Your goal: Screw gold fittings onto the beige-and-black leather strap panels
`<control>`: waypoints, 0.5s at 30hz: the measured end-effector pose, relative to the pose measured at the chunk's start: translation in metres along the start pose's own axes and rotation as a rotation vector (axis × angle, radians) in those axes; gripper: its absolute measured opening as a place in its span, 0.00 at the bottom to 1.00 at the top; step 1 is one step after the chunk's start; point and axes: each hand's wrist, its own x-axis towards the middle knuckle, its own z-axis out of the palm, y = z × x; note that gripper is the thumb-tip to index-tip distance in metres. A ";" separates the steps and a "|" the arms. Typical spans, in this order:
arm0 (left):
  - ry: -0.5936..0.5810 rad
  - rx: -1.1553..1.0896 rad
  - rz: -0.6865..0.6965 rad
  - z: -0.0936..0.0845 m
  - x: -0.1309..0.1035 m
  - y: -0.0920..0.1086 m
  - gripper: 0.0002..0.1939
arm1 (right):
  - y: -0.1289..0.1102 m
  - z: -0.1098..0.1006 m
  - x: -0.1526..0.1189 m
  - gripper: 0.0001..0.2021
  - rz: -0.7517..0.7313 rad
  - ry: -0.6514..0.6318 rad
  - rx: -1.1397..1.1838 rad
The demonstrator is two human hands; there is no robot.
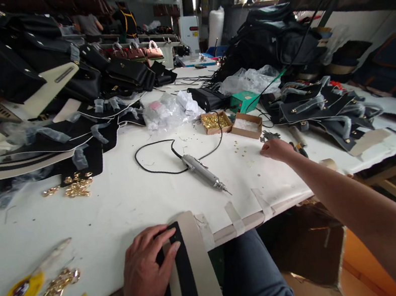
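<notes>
My left hand [145, 262] lies over a beige leather panel with black strips [196, 250] at the table's front edge. Its fingers are stretched out, and the index finger and thumb rest on the end of a black strip [185, 273]. Farther right, my right hand [277, 149] is closed, fingertips pressed together low over the table. Whatever it pinches is hidden. Just behind it lie small dark metal pieces [269, 135]. A grey electric screwdriver [202, 172] with a black cord rests between my hands, its bit pointing toward me. Small gold pieces [240, 149] are scattered left of my right hand.
One open cardboard box [212, 122] holds gold hardware; another box [246, 125] stands beside it. Gold clasps [78, 185] and a yellow tape roll [24, 292] lie at left. Black bag parts [320, 103] are piled right, with a green box [243, 101] behind. People work far back.
</notes>
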 end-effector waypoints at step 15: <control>-0.010 -0.002 -0.007 0.000 -0.002 0.000 0.13 | -0.005 -0.004 0.014 0.15 0.023 0.010 -0.067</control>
